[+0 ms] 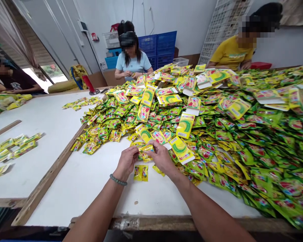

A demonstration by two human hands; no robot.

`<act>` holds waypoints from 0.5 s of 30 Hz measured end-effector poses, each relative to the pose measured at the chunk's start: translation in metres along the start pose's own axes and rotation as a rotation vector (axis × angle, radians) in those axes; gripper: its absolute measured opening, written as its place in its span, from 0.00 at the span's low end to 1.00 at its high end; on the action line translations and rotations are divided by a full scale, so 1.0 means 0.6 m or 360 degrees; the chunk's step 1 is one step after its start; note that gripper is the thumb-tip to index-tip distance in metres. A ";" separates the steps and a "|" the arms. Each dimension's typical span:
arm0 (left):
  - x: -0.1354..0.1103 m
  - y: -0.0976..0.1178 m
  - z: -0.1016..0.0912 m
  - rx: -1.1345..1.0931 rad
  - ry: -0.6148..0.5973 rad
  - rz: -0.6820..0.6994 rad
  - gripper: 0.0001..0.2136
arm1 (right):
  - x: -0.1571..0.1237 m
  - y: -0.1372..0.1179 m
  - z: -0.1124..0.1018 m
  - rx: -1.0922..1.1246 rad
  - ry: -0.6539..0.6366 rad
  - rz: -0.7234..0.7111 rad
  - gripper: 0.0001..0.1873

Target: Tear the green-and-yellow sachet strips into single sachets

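The right grip [161, 158] pinches a small yellow-green foil sachet strip [145, 154] lying crosswise between the grips; the left grip [127, 163] curls just beside it, above a yellow sachet pair [141, 173] on the white tabletop [91, 198].

- We note two ungloved hands: the left hand [126, 163] and the right hand [161, 158].
- We log the left forearm [98, 208] and right forearm [207, 208] as bare up to the lower frame edge.
- On the left wrist we record a beaded bracelet [118, 179]: a single strand of small, round, dull grey-green beads, too small for us to count.
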State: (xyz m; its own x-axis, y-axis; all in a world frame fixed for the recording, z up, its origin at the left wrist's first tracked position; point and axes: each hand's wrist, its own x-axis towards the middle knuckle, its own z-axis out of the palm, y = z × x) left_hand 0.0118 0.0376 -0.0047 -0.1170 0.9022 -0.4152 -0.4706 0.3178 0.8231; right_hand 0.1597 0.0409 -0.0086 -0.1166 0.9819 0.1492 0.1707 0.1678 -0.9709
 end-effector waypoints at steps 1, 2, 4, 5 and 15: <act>0.000 -0.002 0.003 -0.0005 0.0006 -0.0006 0.07 | 0.002 0.001 -0.002 0.0003 0.0051 0.0010 0.13; -0.001 -0.005 0.007 -0.0021 0.0000 -0.0008 0.08 | 0.004 0.002 -0.003 0.0005 0.0100 0.0029 0.14; -0.006 -0.010 0.015 -0.0090 -0.0061 0.0017 0.09 | 0.006 0.005 -0.005 -0.0054 0.0213 0.0051 0.15; -0.010 -0.013 0.019 -0.0137 -0.0105 0.0047 0.09 | 0.007 0.005 -0.006 -0.0126 0.0268 0.0029 0.15; -0.013 -0.002 0.073 0.0205 -0.0164 0.0319 0.14 | 0.008 -0.026 -0.038 -0.0315 0.0583 -0.0070 0.12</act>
State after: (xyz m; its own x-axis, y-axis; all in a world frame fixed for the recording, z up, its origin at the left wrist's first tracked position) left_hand 0.0516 0.0431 0.0142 -0.1037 0.9738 -0.2024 -0.3309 0.1581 0.9303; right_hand 0.1785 0.0451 0.0115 0.2215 0.9338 0.2809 0.3622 0.1886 -0.9128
